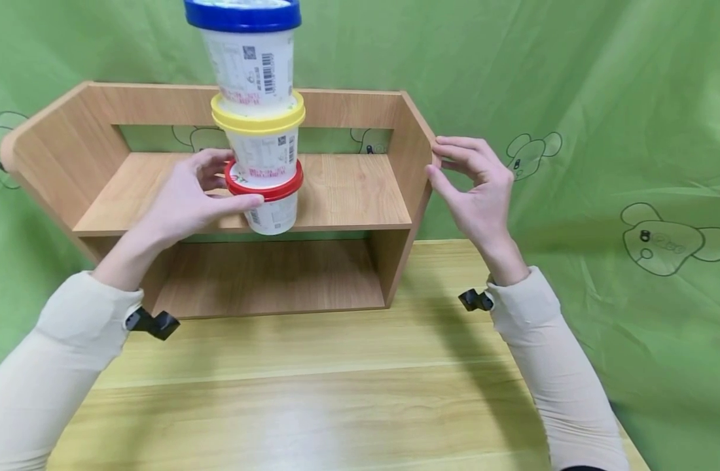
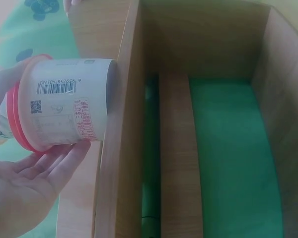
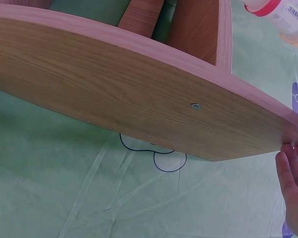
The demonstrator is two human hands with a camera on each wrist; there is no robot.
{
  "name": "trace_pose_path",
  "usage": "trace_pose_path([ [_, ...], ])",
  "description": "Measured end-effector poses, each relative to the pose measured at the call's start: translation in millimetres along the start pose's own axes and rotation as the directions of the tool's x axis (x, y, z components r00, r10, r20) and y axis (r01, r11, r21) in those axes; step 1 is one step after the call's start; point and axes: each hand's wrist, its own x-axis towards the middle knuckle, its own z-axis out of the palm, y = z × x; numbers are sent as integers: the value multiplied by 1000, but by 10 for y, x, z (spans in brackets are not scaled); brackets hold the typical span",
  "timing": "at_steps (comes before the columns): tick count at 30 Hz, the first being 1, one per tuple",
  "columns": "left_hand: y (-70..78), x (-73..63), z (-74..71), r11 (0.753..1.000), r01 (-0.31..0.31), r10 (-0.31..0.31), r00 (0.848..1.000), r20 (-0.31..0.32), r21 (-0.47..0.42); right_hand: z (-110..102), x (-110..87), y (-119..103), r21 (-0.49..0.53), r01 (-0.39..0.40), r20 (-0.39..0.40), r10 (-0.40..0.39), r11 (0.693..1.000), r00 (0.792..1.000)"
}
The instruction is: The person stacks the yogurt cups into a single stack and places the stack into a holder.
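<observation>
Three white paper tubs with coloured lids stand stacked in the head view. My left hand [image 1: 180,196] grips the lowest, red-lidded tub [image 1: 275,214] around its lid, thumb in front and fingers behind. On top of it sit a yellow-lidded tub [image 1: 264,154] and a blue-lidded tub [image 1: 256,69], cut off by the frame top. In the left wrist view, the red-lidded tub [image 2: 64,106] has its base close to the front edge of the wooden shelf's middle board. My right hand [image 1: 480,180] pinches the front edge of the wooden shelf's [image 1: 360,196] right side panel.
The two-level shelf stands at the back of a light wooden table [image 1: 313,405]. Behind it hangs a green cloth [image 1: 578,163] with cartoon mouse drawings. A screw head [image 3: 195,105] shows on the outer side panel. Small black mounts sit at both wrists.
</observation>
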Motion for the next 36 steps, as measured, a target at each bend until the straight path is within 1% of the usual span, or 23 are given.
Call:
trace_pose_path([
  [10, -34, 68, -13, 1000, -7, 8, 1000, -27, 6, 16, 0, -1, 6, 11, 1, -11, 1000, 1000],
  [21, -71, 147, -27, 1000, -13, 13, 1000, -20, 4, 17, 4, 6, 9, 15, -2, -15, 1000, 1000],
  [27, -76, 162, -18, 1000, -10, 10, 1000, -23, -13, 13, 3, 7, 11, 13, -3, -13, 1000, 1000],
  [36, -87, 159, -16, 999, -28, 27, 999, -21, -28, 5, 9, -7, 2, 9, -1, -9, 1000, 1000],
])
